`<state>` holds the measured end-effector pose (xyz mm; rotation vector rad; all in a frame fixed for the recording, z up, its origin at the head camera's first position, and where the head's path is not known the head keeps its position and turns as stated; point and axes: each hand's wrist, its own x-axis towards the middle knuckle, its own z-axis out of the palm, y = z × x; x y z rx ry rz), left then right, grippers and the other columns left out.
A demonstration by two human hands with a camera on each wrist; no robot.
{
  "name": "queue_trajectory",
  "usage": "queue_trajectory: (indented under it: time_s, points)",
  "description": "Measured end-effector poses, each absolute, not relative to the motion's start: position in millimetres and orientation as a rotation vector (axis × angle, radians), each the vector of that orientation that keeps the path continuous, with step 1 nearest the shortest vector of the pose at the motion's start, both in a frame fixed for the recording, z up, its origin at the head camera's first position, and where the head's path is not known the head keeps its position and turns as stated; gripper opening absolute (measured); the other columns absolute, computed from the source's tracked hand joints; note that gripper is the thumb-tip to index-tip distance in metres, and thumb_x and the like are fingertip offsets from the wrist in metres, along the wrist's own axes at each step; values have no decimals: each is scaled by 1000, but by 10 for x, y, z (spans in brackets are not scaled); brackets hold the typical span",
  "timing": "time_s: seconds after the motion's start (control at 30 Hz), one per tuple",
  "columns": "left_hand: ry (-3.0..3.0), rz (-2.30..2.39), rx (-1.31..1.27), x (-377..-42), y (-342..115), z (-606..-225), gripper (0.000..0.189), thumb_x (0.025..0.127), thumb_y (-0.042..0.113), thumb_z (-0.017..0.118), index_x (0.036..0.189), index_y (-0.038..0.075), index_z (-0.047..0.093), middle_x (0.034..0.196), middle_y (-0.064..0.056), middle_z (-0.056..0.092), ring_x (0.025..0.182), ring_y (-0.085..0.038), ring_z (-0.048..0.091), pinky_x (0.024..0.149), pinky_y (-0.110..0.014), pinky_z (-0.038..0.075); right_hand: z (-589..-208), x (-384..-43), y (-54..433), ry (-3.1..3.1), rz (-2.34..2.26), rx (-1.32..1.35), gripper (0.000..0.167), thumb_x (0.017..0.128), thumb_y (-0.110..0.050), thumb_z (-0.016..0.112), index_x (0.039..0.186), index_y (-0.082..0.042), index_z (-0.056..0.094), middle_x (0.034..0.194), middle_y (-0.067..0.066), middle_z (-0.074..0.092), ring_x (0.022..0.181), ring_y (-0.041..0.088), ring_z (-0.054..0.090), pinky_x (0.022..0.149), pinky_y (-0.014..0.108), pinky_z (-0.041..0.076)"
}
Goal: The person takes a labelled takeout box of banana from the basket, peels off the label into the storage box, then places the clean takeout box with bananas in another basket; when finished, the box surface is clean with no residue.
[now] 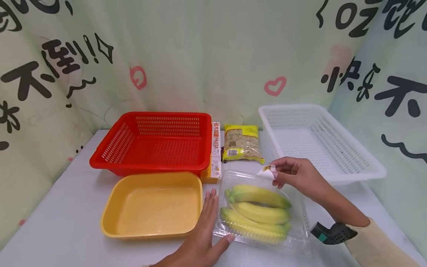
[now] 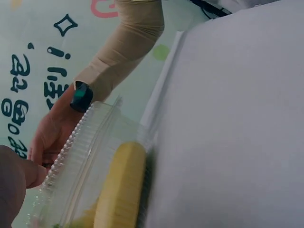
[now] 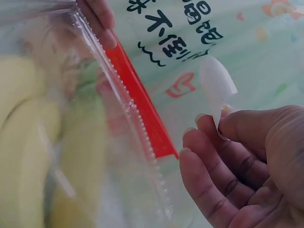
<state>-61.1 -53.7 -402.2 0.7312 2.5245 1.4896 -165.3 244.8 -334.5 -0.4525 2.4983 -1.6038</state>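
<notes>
Several yellow bananas lie inside a clear plastic clamshell box with its lid down. My right hand pinches a small white sticker label between thumb and forefinger, over the box's far right part. In the right wrist view the label curls up from the fingertips, its white side showing. My left hand rests at the box's left side with straight fingers, thumb at the near left corner. The left wrist view shows the box's ridged edge and one banana.
A yellow tray stands left of the box, with a red basket behind it. A pasta carton and a yellow-topped food bag stand behind the box. At the back right is a white basket. A printed curtain closes off the back.
</notes>
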Motion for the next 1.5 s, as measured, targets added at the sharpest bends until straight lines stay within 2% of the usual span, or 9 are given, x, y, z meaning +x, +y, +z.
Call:
queue_trajectory:
  time_s: [0.07,0.23,0.5,0.63,0.8,1.0,1.1,1.23,1.5]
  points:
    - [2537,1461,707,-617,-584,-3941,93,93,37,65,156,7,3,162,4,-9,147,-14,-8,116,-44,9,-3285,-1666,2408,2537,-1573,-464,29,91,-10,69,114,7,62,91,16,69,74,31,68,69,32,58]
    - [2671,1460,657,-693,-795,-3833,89,93,37,66,156,9,10,162,8,0,146,-12,3,114,-45,16,-3163,-1695,2244,2526,-1577,-533,29,90,-7,70,115,6,62,89,15,67,73,32,68,69,33,58]
    - [2871,1311,369,-782,-1334,-3749,85,92,34,69,155,7,20,160,-6,18,145,-25,19,110,-48,24,-3125,-1762,1916,2417,-1544,-726,32,89,-1,67,121,1,63,93,15,68,73,28,69,70,37,59]
    - [2922,1241,286,-816,-1599,-3690,84,92,42,65,155,8,21,159,-10,21,143,-33,25,106,-52,31,-3120,-1813,1744,2395,-1490,-773,19,90,-3,67,109,2,69,92,13,71,73,28,69,70,35,59]
    - [2980,1135,211,-850,-1934,-3658,90,91,54,61,156,9,18,158,-16,21,141,-40,25,102,-59,35,-3121,-1860,1494,2366,-1425,-834,11,90,0,65,99,2,71,89,9,72,75,25,70,70,36,59]
    - [2970,960,121,-873,-2348,-3696,108,84,57,68,156,6,5,160,-21,10,140,-47,19,96,-65,37,-3139,-1877,1165,2287,-1328,-866,11,91,-1,63,98,-1,71,87,5,72,80,29,70,73,41,58]
    - [2926,879,119,-877,-2497,-3763,119,78,59,72,156,8,-2,160,-23,2,138,-51,18,92,-67,39,-3179,-1882,1020,2238,-1305,-856,11,91,0,63,99,-2,71,88,4,72,82,30,70,73,38,59]
    - [2908,856,144,-848,-2633,-3857,124,74,58,76,156,8,-2,159,-24,-1,136,-53,18,91,-69,38,-3265,-1885,820,2192,-1270,-866,10,91,1,64,98,-3,72,89,3,71,82,28,70,71,30,58]
    - [2934,850,219,-903,-2648,-3893,128,69,57,80,156,5,2,160,-22,1,137,-50,21,92,-67,39,-3374,-1910,548,2207,-1174,-876,9,90,-3,69,96,-5,74,82,0,71,81,29,69,68,27,57]
